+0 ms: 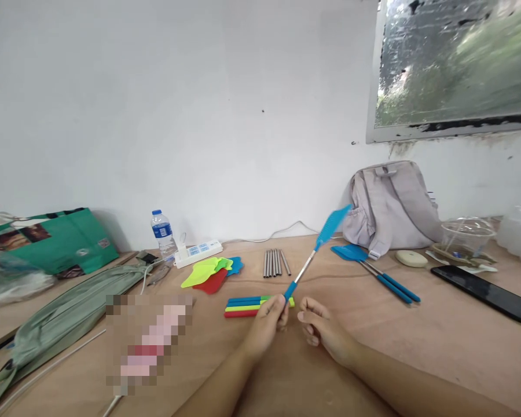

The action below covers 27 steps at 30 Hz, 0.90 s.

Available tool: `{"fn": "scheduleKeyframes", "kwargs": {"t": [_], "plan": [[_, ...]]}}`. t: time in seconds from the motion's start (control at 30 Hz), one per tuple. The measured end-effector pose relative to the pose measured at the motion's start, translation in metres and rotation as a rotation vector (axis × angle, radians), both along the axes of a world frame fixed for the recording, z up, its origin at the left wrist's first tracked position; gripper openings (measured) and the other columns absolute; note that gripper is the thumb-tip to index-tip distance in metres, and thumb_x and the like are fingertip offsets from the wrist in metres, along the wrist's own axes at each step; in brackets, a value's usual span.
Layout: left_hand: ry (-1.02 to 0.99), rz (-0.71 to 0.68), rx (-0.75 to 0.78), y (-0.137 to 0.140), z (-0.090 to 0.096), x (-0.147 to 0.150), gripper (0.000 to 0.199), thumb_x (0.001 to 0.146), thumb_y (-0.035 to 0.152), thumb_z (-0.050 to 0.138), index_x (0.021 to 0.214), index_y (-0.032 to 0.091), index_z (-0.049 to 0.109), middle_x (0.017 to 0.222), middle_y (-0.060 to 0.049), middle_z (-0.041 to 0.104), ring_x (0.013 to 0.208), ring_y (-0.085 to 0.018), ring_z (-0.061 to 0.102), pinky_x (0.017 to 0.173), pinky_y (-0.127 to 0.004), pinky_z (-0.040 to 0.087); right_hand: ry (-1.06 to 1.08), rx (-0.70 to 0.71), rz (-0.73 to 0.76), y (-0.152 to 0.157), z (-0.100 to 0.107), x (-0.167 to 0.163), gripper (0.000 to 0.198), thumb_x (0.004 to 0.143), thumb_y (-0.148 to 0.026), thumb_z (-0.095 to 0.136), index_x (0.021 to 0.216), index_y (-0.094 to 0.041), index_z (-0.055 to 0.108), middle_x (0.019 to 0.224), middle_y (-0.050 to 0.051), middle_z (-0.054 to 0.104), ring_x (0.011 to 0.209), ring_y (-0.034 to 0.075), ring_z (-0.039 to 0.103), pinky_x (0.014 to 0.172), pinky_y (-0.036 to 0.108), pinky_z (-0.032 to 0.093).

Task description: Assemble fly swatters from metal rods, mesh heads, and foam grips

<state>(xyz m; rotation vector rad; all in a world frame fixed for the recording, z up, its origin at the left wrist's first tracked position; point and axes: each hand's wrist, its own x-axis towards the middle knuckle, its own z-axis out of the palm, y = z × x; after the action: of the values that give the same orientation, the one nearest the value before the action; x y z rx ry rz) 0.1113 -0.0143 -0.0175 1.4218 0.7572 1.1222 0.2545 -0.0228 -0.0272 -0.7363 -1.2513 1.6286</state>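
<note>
My left hand (267, 324) grips the blue handle of a blue fly swatter (316, 246), which points up and to the right with its metal rod extended and its flat head in the air. My right hand (321, 330) rests on the wooden table (417, 347) just right of the handle, fingers loosely curled and holding nothing. Right behind my left hand lie coloured handles (247, 306) in blue, green, yellow and red. Further back are several metal rods (275, 262) and a pile of coloured swatter heads (211, 273).
Two more blue swatters (375, 269) lie right of centre by a grey backpack (388, 208). A black phone (486, 292), a plastic cup (466, 236), a water bottle (162, 233), a power strip (198, 253), a green bag (47, 240) and a grey-green pouch (69, 313) surround the area.
</note>
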Motion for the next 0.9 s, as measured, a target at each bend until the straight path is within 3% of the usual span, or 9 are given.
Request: {"fn": "scheduleKeyframes", "kwargs": {"t": [0.13,0.33,0.6,0.9], "plan": [[-0.261,-0.062,-0.117,0.007,0.0,-0.005,0.042,0.078,0.056,0.042,0.067,0.016,0.046,0.039,0.009,0.029,0.037,-0.006,0.023,0.044,-0.021,0.022,-0.011,-0.011,-0.072,0.009,-0.002,0.005,0.026,0.064,-0.031,0.057,0.062,-0.021,0.033,0.04,-0.012,0.036,0.031,0.003,0.026,0.035,0.019,0.014],[-0.353,-0.138,-0.169,0.004,0.007,-0.009,0.042,0.081,0.055,0.038,0.075,0.015,0.049,0.038,0.009,0.03,0.035,-0.005,0.02,0.044,-0.02,0.02,-0.027,-0.062,-0.114,0.014,-0.005,0.006,0.024,0.064,-0.03,0.055,0.062,-0.021,0.032,0.039,-0.012,0.034,0.031,0.003,0.025,0.035,0.019,0.013],[-0.257,-0.136,-0.102,0.002,0.003,-0.008,0.037,0.075,0.051,0.052,0.082,0.015,0.05,0.044,0.008,0.039,0.04,-0.006,0.028,0.047,-0.022,0.026,-0.047,-0.039,-0.123,0.011,0.0,0.007,0.022,0.064,-0.031,0.053,0.061,-0.021,0.033,0.039,-0.012,0.035,0.031,0.003,0.026,0.035,0.018,0.014],[-0.016,-0.214,-0.108,0.002,0.001,-0.01,0.042,0.076,0.05,0.051,0.094,0.013,0.052,0.06,0.001,0.053,0.048,-0.006,0.04,0.044,-0.02,0.023,-0.094,0.064,-0.117,0.01,0.001,0.008,0.019,0.066,-0.029,0.051,0.062,-0.02,0.035,0.042,-0.012,0.036,0.033,0.003,0.028,0.035,0.017,0.017]]}}
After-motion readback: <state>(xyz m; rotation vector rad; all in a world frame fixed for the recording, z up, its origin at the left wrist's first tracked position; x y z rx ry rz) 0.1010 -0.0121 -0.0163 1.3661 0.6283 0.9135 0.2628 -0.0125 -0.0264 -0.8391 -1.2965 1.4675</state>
